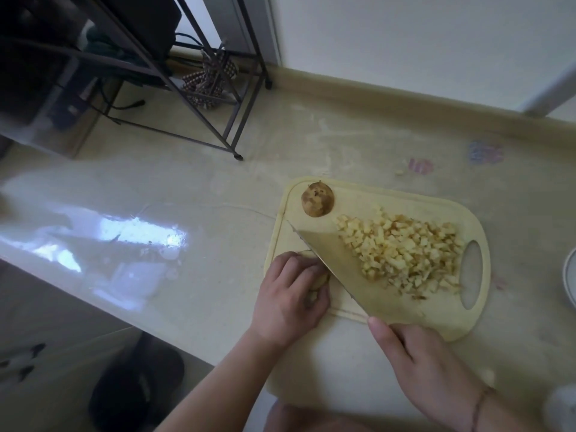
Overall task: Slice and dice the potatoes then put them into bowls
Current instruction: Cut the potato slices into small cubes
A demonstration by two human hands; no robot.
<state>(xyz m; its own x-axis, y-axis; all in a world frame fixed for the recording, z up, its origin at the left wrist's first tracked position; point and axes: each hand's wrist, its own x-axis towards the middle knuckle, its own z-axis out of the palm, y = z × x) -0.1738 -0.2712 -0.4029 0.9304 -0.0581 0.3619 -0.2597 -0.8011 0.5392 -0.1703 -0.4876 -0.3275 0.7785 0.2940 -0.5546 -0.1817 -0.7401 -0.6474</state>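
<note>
One head view is given, and no brand, label or readable writing can be made out in it. A pale yellow cutting board (436,319) is laid on a glossy cream countertop (187,275), its oval handle hole at the right end. A heap of diced potato (402,251), pale yellow cubes with some brown skin edges, is spread over the right half of the board, its length running from far left to near right. A potato end piece (317,199), brown-skinned and rounded, is set at the far left corner of the board, apart from the heap.

At the near left edge of the board a potato piece (319,277) is gripped under the curled fingers of the left hand (290,297); only small pale and brown parts of it are seen, so its long axis cannot be told. A knife (339,269) with a broad blade is held by the right hand (436,372), whose fingers are wrapped round the hidden handle, with the thumb laid toward the blade. The blade's long axis runs diagonally, its tip pointing far and left, and its edge is set against the gripped potato piece. A bracelet (480,403) is worn on the right wrist.

A white dish rim (569,275) is cut off at the right edge. A dark metal rack (199,88) stands at the far left.
</note>
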